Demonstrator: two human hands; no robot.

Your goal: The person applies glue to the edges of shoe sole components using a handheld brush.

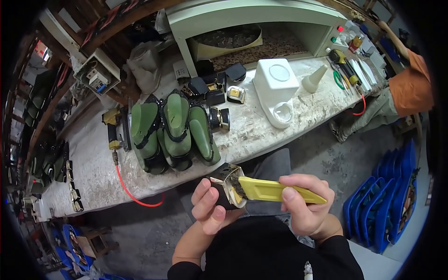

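Note:
My left hand (206,205) holds a black block heel (226,180) with gold trim, its cupped end turned to the right. My right hand (308,205) pinches the yellow handle of a flat brush (263,189). The brush's dark bristles reach against the cupped face of the heel, just in front of my body. Past my hands, on the bench, stand several green shoe lasts (177,119) with black beaded straps on them. More black and gold heels (219,119) lie beside and behind the lasts.
A white bottle-like dispenser (275,77) with a small round cup stands on the worn bench (252,140). A yellow-black air tool (111,128) trails a red hose (122,179) over the edge. Blue trays (387,196) stand at right; a person in orange (413,86) is beyond.

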